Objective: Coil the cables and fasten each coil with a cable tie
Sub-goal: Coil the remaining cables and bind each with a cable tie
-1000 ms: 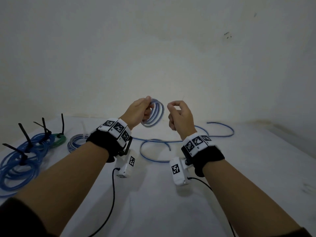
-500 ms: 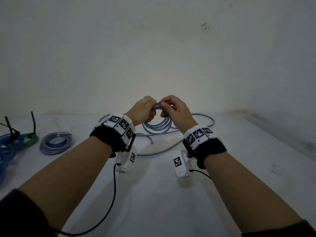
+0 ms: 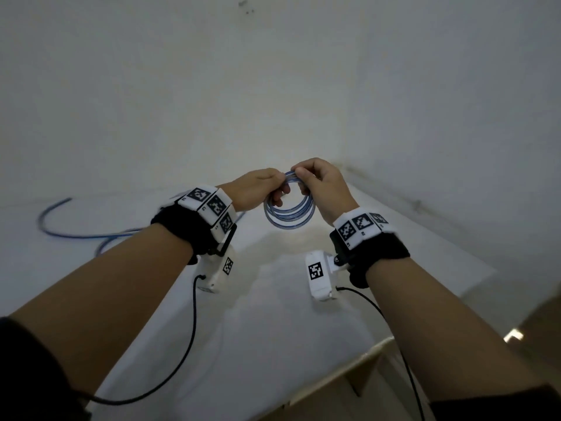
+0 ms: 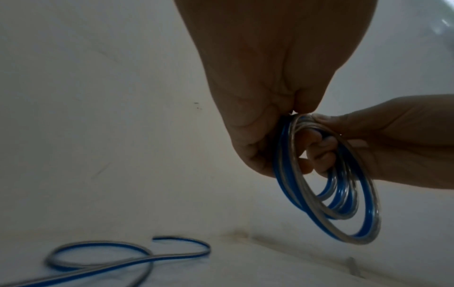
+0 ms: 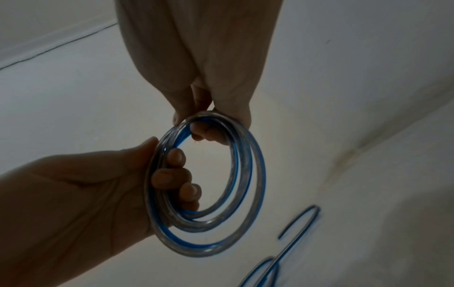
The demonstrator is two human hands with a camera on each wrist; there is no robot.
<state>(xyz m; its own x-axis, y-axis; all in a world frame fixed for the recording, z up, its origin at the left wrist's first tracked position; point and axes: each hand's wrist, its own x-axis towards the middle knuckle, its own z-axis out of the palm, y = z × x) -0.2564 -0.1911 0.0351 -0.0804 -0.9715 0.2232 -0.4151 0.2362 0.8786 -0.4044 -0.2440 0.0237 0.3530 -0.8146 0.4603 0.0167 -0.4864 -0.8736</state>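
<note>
A small coil of blue-and-clear cable [image 3: 288,226] hangs in the air between my hands, above the white table [image 3: 258,329]. My left hand [image 3: 280,189] grips its upper left side, fingers curled through the loops. My right hand [image 3: 300,180] pinches the top of the coil beside it. In the left wrist view the coil [image 4: 353,237] hangs below my left hand [image 4: 294,120], with the right hand [image 4: 405,139] reaching in. The right wrist view shows the coil [image 5: 260,174] under the right hand [image 5: 196,116], and left fingers [image 5: 172,178] inside it. No cable tie shows.
The cable's loose tail [image 3: 76,237] lies curved on the table at the left and also shows as the loose tail [image 4: 172,258] and the loose tail [image 5: 302,221]. A pale wall stands close behind. The table's front right edge [image 3: 364,357] drops off near my right forearm.
My right hand has moved left onto the coil and now pinches it beside the left hand. The head view has swung right, so the tied coils at the left are out of view.
</note>
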